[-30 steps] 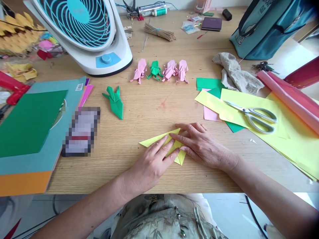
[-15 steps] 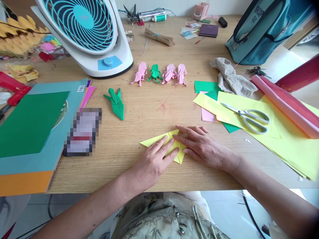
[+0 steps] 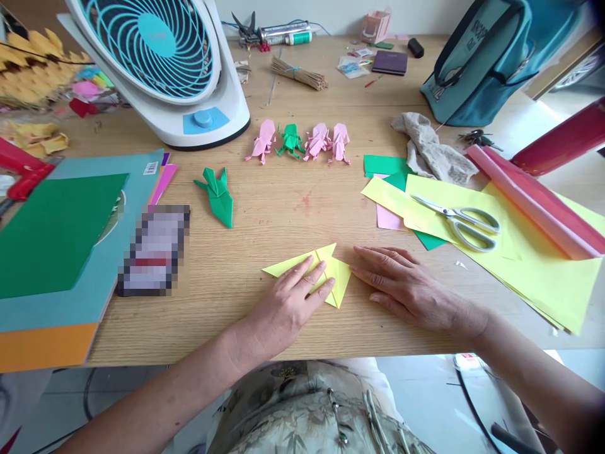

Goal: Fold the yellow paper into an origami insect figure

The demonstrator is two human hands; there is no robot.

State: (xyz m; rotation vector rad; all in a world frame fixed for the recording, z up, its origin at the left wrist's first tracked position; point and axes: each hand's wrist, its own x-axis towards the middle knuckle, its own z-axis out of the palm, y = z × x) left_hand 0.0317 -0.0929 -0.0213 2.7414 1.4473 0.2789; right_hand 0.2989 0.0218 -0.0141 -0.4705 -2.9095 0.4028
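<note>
Yellow folded paper [image 3: 341,277]: flat on the table [image 3: 274,221], near the edge closest to you, partly under your L fingers; one long point runs out L, a shorter one sticks up on the far side, another aims back at you; crease lines show.
Left hand [image 3: 288,306]: palm down on the paper, fingers spread & straight, nothing pinched.
Right hand [image 3: 409,287]: palm down on the table just R of the paper, fingers extended & close together, nothing held; tips sit by the paper's R corner, can't quite tell if they touch it.
Green folded pc [image 3: 220,200]: beyond the paper, off to your L, sharp end toward you, prongs at the far end.
Figure row: four folded ones farther back, L to R: pink figure [image 3: 265,139], green figure [image 3: 290,140], then two more pink.
Scissors [image 3: 449,213]: on your R, lying on the yellow sheets [image 3: 543,284], blades pointing L, handles R.
Sheets: yellow ones overlap green & pink pcs at their L end.
Red-pink roll [image 3: 534,202]: lies across the yellow sheets' far R part.
Phone [image 3: 154,252]: to your L, pixelated, beside the teal folder [image 3: 51,315] w/ a green sheet [image 3: 61,233] on top.
Fan [image 3: 155,57]: back L, white w/ blue grille.
Back R: gray cloth [image 3: 430,151], teal bag [image 3: 486,69].
</note>
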